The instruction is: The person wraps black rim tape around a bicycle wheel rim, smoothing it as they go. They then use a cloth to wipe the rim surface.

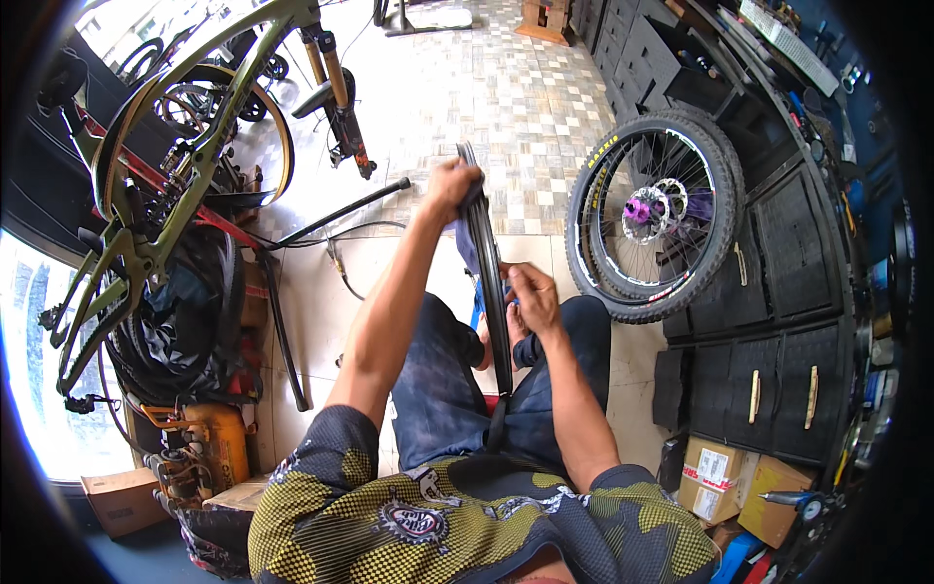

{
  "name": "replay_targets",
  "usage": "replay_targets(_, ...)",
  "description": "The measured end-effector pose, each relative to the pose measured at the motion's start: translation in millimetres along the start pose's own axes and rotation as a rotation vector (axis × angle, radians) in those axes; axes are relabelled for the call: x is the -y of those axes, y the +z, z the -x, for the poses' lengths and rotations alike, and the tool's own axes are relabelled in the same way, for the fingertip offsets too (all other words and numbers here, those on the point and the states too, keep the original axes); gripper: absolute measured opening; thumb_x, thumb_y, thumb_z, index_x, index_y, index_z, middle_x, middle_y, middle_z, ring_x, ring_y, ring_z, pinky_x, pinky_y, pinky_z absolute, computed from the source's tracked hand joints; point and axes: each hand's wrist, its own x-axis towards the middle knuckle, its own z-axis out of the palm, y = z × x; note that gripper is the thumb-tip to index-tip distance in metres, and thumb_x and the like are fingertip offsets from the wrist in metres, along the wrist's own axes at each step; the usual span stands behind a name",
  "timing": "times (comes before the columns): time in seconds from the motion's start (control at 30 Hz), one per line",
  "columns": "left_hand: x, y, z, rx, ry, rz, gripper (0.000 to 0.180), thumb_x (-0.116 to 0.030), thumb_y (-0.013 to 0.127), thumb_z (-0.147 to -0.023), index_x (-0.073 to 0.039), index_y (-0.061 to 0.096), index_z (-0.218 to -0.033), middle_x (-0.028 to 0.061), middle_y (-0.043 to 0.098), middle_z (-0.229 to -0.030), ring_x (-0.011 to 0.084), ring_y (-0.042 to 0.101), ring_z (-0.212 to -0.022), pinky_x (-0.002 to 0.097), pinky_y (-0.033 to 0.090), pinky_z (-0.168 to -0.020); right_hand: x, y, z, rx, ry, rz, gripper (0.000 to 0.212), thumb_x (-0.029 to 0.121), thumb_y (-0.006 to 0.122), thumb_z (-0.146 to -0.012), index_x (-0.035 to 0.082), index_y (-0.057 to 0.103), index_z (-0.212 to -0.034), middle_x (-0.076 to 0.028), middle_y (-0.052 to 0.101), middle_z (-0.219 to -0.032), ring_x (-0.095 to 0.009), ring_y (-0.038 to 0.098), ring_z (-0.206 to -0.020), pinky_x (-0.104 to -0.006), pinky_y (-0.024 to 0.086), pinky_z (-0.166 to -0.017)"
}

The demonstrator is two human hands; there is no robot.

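A black bicycle rim (493, 302) stands nearly edge-on between my knees, its far end pointing away from me. My left hand (452, 187) is closed around its far upper part. Just below that hand, a bluish-purple piece that looks like cloth (467, 243) hangs along the rim's left side. My right hand (535, 300) is at the rim's right side, about midway along, with its fingers bent together in a pinch. Whatever those fingers hold, if anything, is too small to make out.
Two knobby-tyred wheels (593, 204) lean against black drawers (769, 389) on my right. To my left, a green bike frame (199, 165) hangs on a stand with black legs (282, 331). A yellow machine (219, 443) and cardboard boxes (710, 477) stand low on either side.
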Motion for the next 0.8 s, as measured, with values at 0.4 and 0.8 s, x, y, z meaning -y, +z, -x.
replay_targets(0.4, 128, 22, 239, 0.196, 0.506, -0.463, 0.023, 0.002, 0.07, -0.07, -0.004, 0.048, -0.071, 0.0285, 0.043, -0.14, 0.0472, 0.045, -0.139, 0.0568, 0.045, -0.108, 14, 19, -88, -0.076, 0.037, -0.359, 0.069, 0.064, 0.042, -0.109, 0.012, 0.044, -0.154, -0.006, 0.073, -0.088, -0.01, 0.064, -0.064, -0.0245, 0.051, -0.054)
replay_targets(0.8, 103, 18, 225, 0.087, 0.615, -0.8, 0.02, -0.01, 0.076, -0.067, -0.009, 0.056, -0.072, 0.0251, 0.051, -0.123, 0.0404, 0.041, -0.128, 0.0514, 0.032, -0.104, 10, 34, -61, -0.214, -0.043, -0.489, 0.062, 0.048, 0.046, -0.11, 0.013, 0.043, -0.161, -0.003, 0.065, -0.098, -0.01, 0.06, -0.063, -0.0249, 0.049, -0.054)
